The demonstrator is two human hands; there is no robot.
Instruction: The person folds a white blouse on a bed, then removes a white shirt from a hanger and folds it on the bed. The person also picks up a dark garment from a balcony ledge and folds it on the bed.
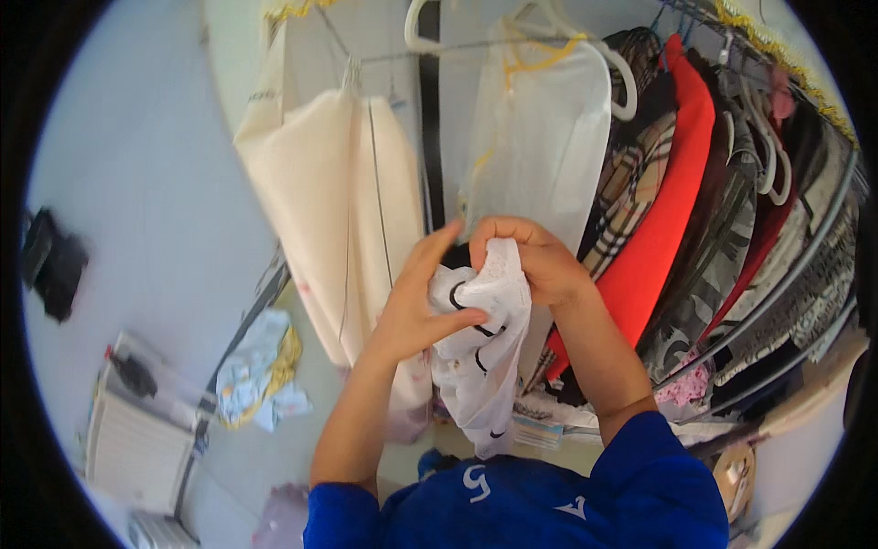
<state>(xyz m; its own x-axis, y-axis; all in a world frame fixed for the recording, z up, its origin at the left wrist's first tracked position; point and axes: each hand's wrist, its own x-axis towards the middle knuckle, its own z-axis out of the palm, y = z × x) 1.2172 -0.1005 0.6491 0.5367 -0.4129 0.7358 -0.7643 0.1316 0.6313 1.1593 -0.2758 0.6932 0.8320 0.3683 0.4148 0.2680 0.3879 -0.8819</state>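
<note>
A white cloth garment [480, 352] with black curved marks and a lace-like edge hangs bunched in front of my chest. Its upper end is pinched in the curled fingers of my right hand [535, 261]. My left hand [425, 297] is at the garment's left side, fingers stretched upward and thumb spread across the front of the cloth. Folds hide the garment's full shape, so I cannot tell its exact kind.
Ahead hang a cream garment [320, 183] and a translucent white cover [540, 137] with a white hanger. Clothes, including a red garment [677, 174], crowd the rail at right. Crumpled blue-and-yellow cloth [261, 371] and a white slatted box [142, 448] lie at lower left.
</note>
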